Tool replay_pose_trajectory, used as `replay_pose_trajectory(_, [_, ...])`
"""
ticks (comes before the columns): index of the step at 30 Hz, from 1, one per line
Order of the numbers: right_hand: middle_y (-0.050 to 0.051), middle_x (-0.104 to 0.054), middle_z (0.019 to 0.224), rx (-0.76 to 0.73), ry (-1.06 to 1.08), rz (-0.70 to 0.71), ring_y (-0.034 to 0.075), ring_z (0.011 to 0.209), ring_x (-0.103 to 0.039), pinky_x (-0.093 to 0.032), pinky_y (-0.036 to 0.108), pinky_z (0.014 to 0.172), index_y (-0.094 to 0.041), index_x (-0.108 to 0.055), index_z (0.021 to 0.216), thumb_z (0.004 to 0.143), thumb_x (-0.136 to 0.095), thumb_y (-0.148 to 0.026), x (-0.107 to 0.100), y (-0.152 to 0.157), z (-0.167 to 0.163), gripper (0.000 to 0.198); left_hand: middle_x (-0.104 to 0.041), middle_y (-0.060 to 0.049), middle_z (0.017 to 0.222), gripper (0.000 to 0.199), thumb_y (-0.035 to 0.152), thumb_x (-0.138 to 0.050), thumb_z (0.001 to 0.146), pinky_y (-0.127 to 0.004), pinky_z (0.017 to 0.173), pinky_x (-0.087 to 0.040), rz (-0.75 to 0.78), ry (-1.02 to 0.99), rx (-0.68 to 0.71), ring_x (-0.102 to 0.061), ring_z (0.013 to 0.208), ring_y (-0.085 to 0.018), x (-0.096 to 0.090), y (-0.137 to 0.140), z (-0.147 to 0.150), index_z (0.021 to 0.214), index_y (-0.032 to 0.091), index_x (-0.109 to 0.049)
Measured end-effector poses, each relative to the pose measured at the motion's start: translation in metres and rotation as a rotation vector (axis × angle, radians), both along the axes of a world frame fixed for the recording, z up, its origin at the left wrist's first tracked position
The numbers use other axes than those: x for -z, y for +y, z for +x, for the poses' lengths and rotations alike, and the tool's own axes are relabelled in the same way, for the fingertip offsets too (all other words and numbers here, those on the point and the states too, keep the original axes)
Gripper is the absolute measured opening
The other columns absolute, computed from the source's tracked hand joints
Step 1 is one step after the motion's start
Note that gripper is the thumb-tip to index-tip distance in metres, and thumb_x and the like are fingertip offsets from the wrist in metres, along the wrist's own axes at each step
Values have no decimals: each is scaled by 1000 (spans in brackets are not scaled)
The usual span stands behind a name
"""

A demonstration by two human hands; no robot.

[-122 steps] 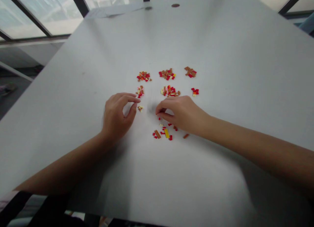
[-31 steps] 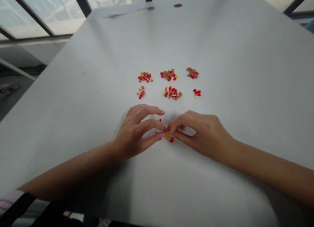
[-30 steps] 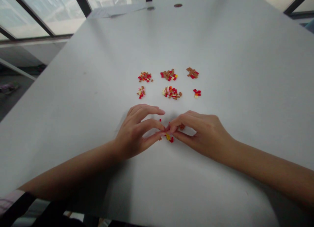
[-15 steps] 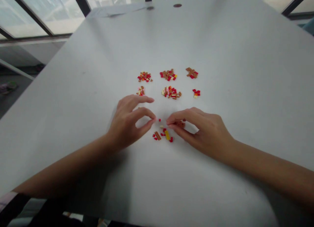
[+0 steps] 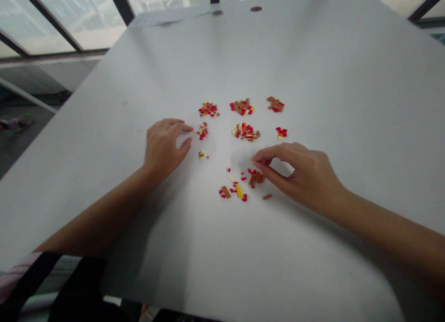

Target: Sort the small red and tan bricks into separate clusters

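My left hand hovers at the left of a small pile of red, brown and cream bricks, its thumb and fingers apart. My right hand is closed in a pinch just above the near group; whatever lies between its fingertips is too small to make out. Below those fingertips lie brown bricks with red pieces around them. A long yellow brick and a brown brick lie nearer to me, among small red pieces. A single brown piece lies apart on the right.
Sorted piles stand farther back on the white table: a red and brown pile, a pile of larger flat pieces, brown plates, a mixed pile and a few red pieces. A tiny cream and brown pile lies nearer.
My left hand has moved left and away from the near group, and its pinch has opened. My right hand has shifted slightly right and up, uncovering the brown bricks.
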State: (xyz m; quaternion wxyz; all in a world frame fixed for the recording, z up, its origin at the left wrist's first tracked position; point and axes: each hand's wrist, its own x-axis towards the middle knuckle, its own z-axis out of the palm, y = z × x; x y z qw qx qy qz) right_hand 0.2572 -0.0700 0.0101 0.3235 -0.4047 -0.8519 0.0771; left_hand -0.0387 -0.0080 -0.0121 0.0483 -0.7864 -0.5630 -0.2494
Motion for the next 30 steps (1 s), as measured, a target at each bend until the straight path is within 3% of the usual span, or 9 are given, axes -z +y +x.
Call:
replay_pose_trajectory(6, [1, -74, 80, -69, 4, -17, 16, 72, -69, -53, 32, 73, -21, -67, 93, 91, -61, -18, 2, 1, 2, 7, -72, -6, 116, 5, 27, -67, 85, -49, 102, -45, 55, 10, 17, -65, 111, -28, -1, -3, 0, 86, 24, -71])
replay_pose_trajectory(12, [8, -71, 95, -233, -57, -43, 19, 82, -62, -49, 37, 75, -22, -74, 99, 93, -61, -21, 0, -6, -9, 14, -69, -8, 122, 21, 27, -62, 92, -53, 101, -44, 45, 84, 73, -63, 114, -31, 0, -3, 3, 108, 30, -75])
replay_pose_trajectory(16, [10, -69, 100, -226, -104, -61, 21, 83, -59, -45, 38, 76, -23, -76, 102, 93, -63, -25, 4, -9, -16, 16, -68, -8, 123, 22, 26, -60, 93, -52, 103, -44, 59, 64, 82, -63, 115, -29, 0, -3, 4, 110, 30, -73])
replay_pose_trajectory(23, [7, -69, 98, -196, -95, -93, 20, 84, -60, -41, 37, 77, -25, -76, 93, 88, -68, -20, 7, -7, -18, 11, -70, -5, 118, 9, 26, -64, 90, -48, 102, -45, 140, 13, 107, -65, 112, -25, -6, -8, 10, 94, 27, -72])
replay_pose_trajectory(30, [6, -70, 94, -155, -9, -110, 19, 83, -64, -46, 37, 76, -21, -71, 87, 87, -68, -19, 1, -5, -18, 3, -70, -5, 121, 6, 29, -65, 89, -47, 109, -44, 87, -58, 291, -63, 120, -24, -23, -31, 29, 91, 27, -70])
